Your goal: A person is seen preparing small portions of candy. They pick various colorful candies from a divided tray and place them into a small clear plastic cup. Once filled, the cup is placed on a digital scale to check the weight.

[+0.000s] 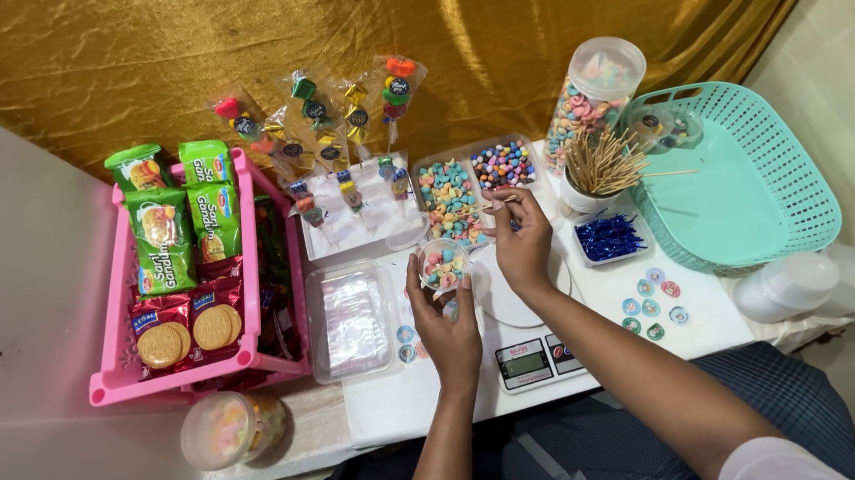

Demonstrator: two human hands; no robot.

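The left hand (445,321) is wrapped around a small clear cup (443,263) of pastel candies, gripping it from below and holding it just above the white kitchen scale (526,335); the right hand (522,240) is pinched shut on a thin wooden skewer (483,207), its tip reaching over the tray of pastel candies (449,198) just behind the scale; a second tray of round coloured candies (503,163) sits beside that one; right of the scale a white cup bristling with wooden sticks (600,165) stands on the surface (706,323), with a small dish of blue twist ties (608,236) in front of it and a teal basket (744,183) further right; left of the scale lie a clear lidded box (354,320) and a pink crate of biscuit packets (189,277).
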